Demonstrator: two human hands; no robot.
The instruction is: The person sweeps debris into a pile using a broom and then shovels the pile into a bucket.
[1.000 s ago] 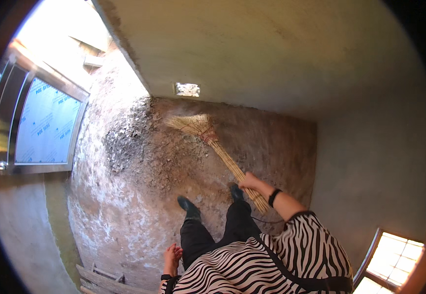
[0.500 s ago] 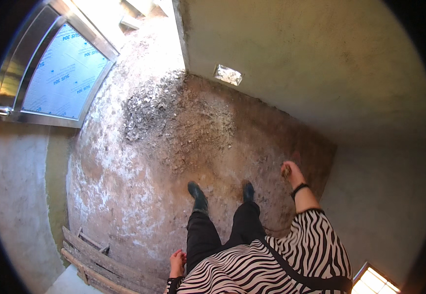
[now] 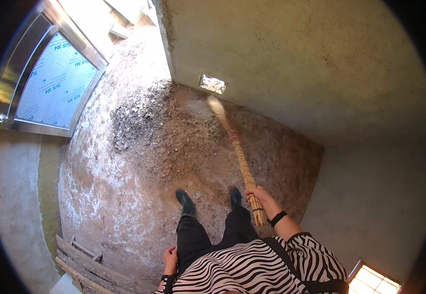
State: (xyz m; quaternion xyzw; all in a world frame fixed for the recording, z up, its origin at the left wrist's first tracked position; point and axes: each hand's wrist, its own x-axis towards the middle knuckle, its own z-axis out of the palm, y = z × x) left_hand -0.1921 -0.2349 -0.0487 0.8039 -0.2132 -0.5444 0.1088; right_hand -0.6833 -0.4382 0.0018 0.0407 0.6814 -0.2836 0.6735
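Observation:
In my right hand point(image 3: 259, 196) is a straw broom point(image 3: 243, 164), its fingers wrapped round the bound handle near the butt end. The broom slants away from me, and its pale, motion-blurred head lies by the foot of the right wall, just below a small opening point(image 3: 212, 84). Left of the broom head spreads a heap of grey and brown rubble and dirt point(image 3: 159, 132). My left hand point(image 3: 170, 259) hangs beside my left thigh, fingers loosely curled, with nothing visible in it.
A metal door point(image 3: 56, 85) with blue film stands open at the upper left, beside a bright doorway. Weathered wooden planks point(image 3: 83, 262) lean at the lower left. A plastered wall point(image 3: 281, 73) bounds the right. My dark boots point(image 3: 186, 202) stand on the stained floor point(image 3: 110, 196).
My right hand has swung inward to the left, and the broom, hardly visible before, now stretches out toward the wall opening. The left hand stays low by my thigh. The view has shifted slightly.

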